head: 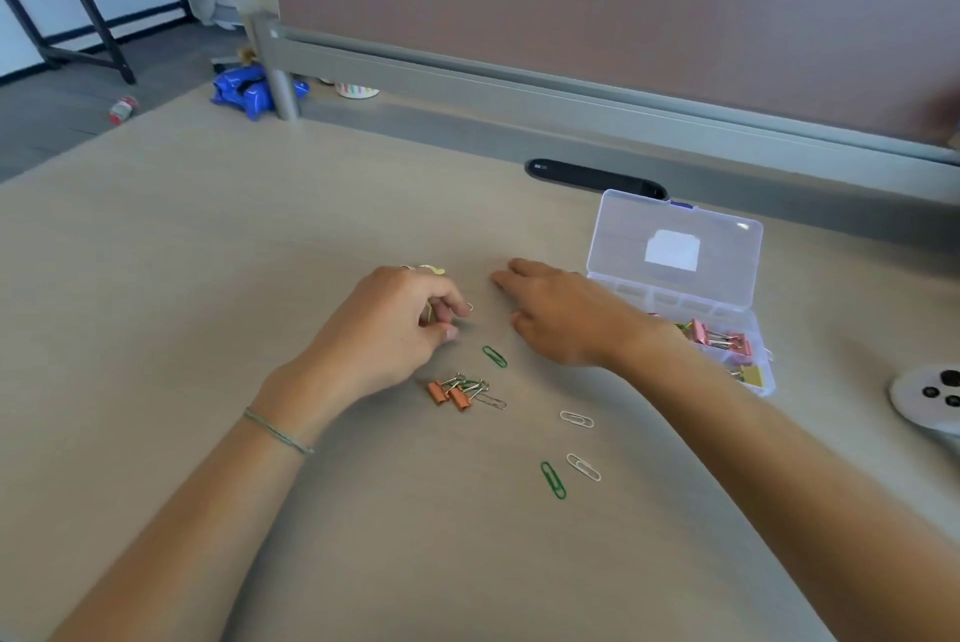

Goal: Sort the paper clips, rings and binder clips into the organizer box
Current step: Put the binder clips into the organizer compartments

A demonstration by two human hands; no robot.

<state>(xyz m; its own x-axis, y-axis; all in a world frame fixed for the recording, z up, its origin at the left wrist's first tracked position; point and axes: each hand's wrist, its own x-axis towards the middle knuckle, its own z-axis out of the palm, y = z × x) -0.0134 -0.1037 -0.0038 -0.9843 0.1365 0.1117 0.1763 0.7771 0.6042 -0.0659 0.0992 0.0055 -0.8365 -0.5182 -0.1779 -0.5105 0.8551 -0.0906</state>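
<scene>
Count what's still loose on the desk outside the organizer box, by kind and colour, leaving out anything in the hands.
Green paper clips: 2 clear; a third may sit under the binder clips, can't tell
White paper clips: 2
Silver paper clip: 1
Orange binder clips: 2
Total: 7 clearly visible

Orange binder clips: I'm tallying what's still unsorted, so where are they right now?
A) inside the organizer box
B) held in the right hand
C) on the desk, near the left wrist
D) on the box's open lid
C: the two orange binder clips lie on the desk, close to the left hand, outside the organizer box.
</scene>
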